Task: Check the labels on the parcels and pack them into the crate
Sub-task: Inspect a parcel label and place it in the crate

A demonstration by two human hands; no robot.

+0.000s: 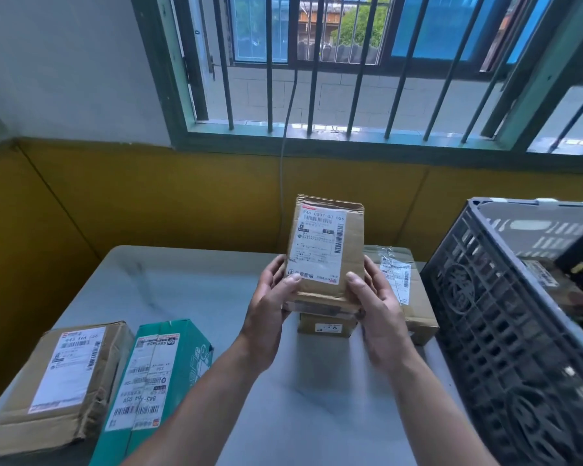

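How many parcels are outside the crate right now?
5: the held parcel, a small box under it, a taped box beside the crate, a brown box and green box near left. Others may be hidden.

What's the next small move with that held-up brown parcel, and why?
Probably swing the brown parcel right and lower it into the crate: the left hand and right hand hold it upright, label facing the camera, so checking seems underway, and the crate's open top is beside it.

Crate (485, 331) wall blocks right; table (182, 290) centre-left bare.
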